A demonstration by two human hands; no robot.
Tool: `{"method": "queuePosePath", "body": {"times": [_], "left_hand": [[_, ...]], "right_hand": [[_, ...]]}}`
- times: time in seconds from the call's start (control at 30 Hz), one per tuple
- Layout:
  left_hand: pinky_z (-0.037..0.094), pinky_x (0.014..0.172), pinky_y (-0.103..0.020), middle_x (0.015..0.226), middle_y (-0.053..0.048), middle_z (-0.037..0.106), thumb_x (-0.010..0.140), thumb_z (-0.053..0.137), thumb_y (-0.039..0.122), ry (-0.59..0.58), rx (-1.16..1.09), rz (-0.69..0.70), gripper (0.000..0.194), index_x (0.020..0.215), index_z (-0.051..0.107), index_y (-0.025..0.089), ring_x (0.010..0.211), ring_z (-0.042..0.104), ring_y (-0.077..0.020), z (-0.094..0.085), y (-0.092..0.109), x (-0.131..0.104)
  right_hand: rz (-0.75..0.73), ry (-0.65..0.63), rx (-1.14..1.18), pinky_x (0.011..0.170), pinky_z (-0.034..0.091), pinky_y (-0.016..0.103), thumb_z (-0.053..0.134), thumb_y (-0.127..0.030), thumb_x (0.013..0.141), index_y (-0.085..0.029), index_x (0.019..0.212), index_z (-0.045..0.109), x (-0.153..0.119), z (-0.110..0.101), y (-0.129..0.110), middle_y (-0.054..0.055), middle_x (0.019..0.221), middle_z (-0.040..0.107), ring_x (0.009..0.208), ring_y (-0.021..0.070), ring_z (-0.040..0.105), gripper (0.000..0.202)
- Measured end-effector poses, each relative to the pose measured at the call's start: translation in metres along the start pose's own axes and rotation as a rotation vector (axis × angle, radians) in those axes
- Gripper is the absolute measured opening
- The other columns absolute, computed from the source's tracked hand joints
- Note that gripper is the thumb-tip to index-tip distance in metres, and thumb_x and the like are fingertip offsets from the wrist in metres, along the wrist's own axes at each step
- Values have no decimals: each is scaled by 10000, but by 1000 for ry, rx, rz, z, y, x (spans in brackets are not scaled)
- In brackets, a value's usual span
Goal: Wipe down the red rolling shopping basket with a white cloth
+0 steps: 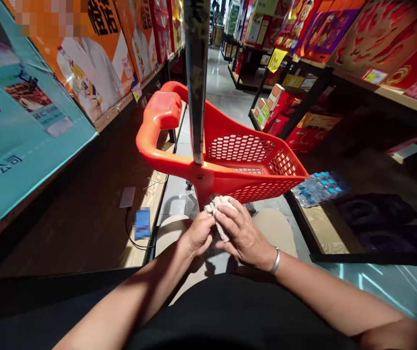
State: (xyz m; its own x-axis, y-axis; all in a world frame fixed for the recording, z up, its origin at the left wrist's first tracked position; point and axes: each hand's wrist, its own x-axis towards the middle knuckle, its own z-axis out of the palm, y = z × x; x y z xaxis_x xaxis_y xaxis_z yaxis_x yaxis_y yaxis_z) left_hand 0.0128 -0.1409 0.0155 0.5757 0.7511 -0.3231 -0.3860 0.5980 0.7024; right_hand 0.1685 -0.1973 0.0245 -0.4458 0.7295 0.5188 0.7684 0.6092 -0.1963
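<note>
A crumpled off-white cloth [223, 218] is bunched between my two hands, close to the lower frame of a red plastic shopping cart [172, 158]. My right hand [243, 233] has its fingers curled over the cloth's top and side. From the other side, my left hand [200, 233] pinches the cloth's edge, its fingers partly hidden. The cart's basket, with honeycomb-shaped holes, points away to the right. A worn metal pole [197, 87] rises from the cart's near side. Whether the cloth touches the cart I cannot tell.
Shelves with orange boxes [99, 63] and a large turquoise box [29, 112] flank me on the left. A blue packet [142, 223] and a cable lie on the lower left board. Shrink-wrapped bottles [318, 188] sit on the low right shelf. A tiled aisle [217, 73] runs ahead.
</note>
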Motion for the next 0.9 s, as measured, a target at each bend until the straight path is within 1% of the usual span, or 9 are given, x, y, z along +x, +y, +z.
{"method": "queuePosePath", "body": {"times": [0.07,0.2,0.33,0.43,0.5,0.6,0.73,0.8,0.9], "left_hand": [[560,904,-340,984,-67,741,631,734,194,-94,-131,-29,339,969,713,178,1042,687,-259,0,6,-9],[544,977,-387,1048,-84,730,705,700,270,-209,-246,-29,412,1106,711,179,1067,677,-255,-15,11,-24],[501,1030,-413,1102,-122,738,841,687,383,-336,77,20,434,1214,708,160,1093,677,-270,-33,27,-41],[502,1021,-434,1174,-134,736,895,668,434,-374,441,104,457,1281,694,191,1114,679,-294,-34,55,-58],[540,959,-415,1147,-111,750,913,653,444,-227,720,249,421,1268,698,224,1062,702,-284,-27,77,-69],[546,956,-400,1108,-78,746,918,633,402,160,1168,732,345,1221,693,248,1029,697,-257,-10,107,-77],[447,1077,-536,1212,-132,680,849,668,379,623,1645,1209,430,1243,636,210,1176,599,-339,5,137,-63],[358,1138,-591,1287,-150,642,831,665,426,647,1847,1235,524,1297,605,193,1246,543,-373,4,149,-49],[265,1184,-592,1202,-117,676,899,579,461,492,2096,1156,437,1258,649,220,1198,552,-347,-4,165,-31]], "right_hand": [[-9,-66,-64,1185,337,703,646,-481,939,-222,1569,376,-7,5,-6,154,1514,498,1519,405,248,732],[-24,-41,-156,1174,426,597,594,-201,977,-296,1431,562,-11,7,1,81,1494,533,1525,321,243,466],[-164,80,50,1012,564,407,591,-184,990,-268,1312,655,0,-2,13,86,1352,631,1268,215,511,339],[-214,175,165,920,582,394,623,-215,978,-294,1255,689,15,-26,18,75,1241,688,1123,202,589,296],[-186,306,145,933,577,447,658,-221,950,-328,1268,681,27,-47,21,75,1207,704,1132,230,609,337],[-83,504,41,1026,542,540,671,-212,922,-370,1331,630,46,-69,29,73,1215,704,1203,274,616,440],[-11,533,-42,1153,444,616,609,-243,940,-337,1346,612,71,-55,47,83,1255,691,1330,300,559,416],[-24,460,-39,1157,451,595,566,-247,961,-311,1339,618,82,-35,53,89,1269,680,1360,290,539,387],[-43,380,-25,1157,458,558,546,-252,969,-296,1331,628,89,-12,57,95,1289,651,1378,283,516,374]]}}
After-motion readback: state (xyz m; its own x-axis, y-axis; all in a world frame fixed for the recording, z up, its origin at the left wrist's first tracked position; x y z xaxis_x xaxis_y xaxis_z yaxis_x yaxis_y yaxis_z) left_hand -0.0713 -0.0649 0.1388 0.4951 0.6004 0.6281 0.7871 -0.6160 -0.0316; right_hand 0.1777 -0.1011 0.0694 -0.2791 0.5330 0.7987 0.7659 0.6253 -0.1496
